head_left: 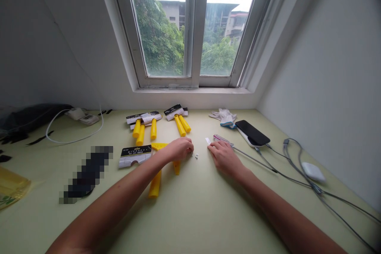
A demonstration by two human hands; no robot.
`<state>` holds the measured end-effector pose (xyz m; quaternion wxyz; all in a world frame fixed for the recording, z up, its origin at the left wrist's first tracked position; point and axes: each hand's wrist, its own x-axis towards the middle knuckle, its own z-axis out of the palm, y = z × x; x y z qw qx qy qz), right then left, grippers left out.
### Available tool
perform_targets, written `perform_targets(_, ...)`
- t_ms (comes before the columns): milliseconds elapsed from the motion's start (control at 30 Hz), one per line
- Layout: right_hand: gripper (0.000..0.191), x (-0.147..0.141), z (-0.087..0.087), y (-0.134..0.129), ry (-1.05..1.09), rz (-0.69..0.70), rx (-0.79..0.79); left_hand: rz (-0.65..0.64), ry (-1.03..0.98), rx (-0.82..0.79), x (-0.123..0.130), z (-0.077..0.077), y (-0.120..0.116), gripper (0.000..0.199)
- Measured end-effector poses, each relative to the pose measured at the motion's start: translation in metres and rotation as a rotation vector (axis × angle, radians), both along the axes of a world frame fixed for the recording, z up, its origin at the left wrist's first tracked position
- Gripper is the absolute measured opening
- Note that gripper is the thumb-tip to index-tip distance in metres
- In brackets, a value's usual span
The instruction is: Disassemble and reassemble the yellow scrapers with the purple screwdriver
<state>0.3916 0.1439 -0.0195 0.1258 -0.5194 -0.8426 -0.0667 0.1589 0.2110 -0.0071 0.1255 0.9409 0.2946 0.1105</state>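
Observation:
My left hand [178,150] hangs low over the desk with its fingers curled together, and I cannot see whether they pinch anything. Just beyond its fingertips lie two small metal nuts [196,156]. An unpackaged yellow plastic tool [155,184] lies beneath my left wrist. My right hand [224,158] rests flat and palm down to the right of the nuts, fingers apart. Near its fingertips are a small white paper strip [207,140] and a slim pink-and-silver tool [222,139]. Several packaged yellow-handled tools [154,129] lie farther back.
A card package [135,155] lies left of my left hand. Toward the back right are white gloves [224,117] and a black phone [252,132]. Grey cables [293,162] and a white adapter [313,172] lie right. A pixelated dark object [86,174] and white cable [74,135] lie left.

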Motion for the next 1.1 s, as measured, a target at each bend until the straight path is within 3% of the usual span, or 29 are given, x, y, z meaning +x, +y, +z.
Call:
perform_targets(200,0.023,-0.009,0.003,-0.002,0.02,-0.042,0.036,0.048,0.034,0.019,-0.005,0.004,-0.005,0.019)
perform_targets(500,0.016,-0.036,0.0,-0.004,0.207,0.202,0.011,0.024,0.021,-0.035,-0.008,0.01,-0.013,0.017)
perform_targets(833,0.016,-0.033,-0.002,-0.003,0.224,0.236,0.009,0.042,0.01,-0.141,-0.006,0.016,-0.017,0.014)
perform_targets(1100,0.016,-0.033,-0.003,-0.001,0.221,0.213,0.041,0.111,0.024,-0.165,0.001,0.01,-0.02,0.011)
